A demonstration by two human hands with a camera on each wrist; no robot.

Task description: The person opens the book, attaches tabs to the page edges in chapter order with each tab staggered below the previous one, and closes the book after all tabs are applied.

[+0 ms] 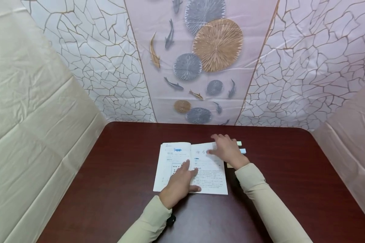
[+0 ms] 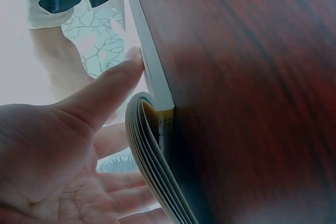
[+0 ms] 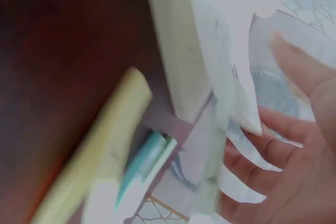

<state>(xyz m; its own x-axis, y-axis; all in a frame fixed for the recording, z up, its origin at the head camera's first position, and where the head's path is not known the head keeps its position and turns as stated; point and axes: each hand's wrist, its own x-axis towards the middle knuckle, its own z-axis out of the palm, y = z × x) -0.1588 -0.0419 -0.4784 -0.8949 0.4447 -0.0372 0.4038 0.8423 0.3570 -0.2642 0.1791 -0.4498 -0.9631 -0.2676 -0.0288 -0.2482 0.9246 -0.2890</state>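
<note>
An open book (image 1: 211, 184) lies on the dark table, with printed text on both pages. My left hand (image 1: 177, 184) rests on it near the fold, fingers spread. Up close, the left thumb (image 2: 113, 85) touches the page by the book's lower edge, and the curved left pages (image 2: 152, 156) stand beside the palm. Over the upper part of the right page is my right hand (image 1: 228, 148), its thumb apart from its loosely bent fingers. A pale translucent strip (image 3: 216, 156) with small marks shows by those fingertips; blur hides whether they touch it.
Beside the book's right edge lie small coloured pieces: a green one (image 1: 239, 143), a blue one (image 1: 242, 151) and a yellowish one (image 1: 229, 165), partly hidden by the right forearm. Reddish-brown tabletop (image 1: 115, 175) surrounds the book. Patterned cloth (image 1: 200, 67) hangs behind the table.
</note>
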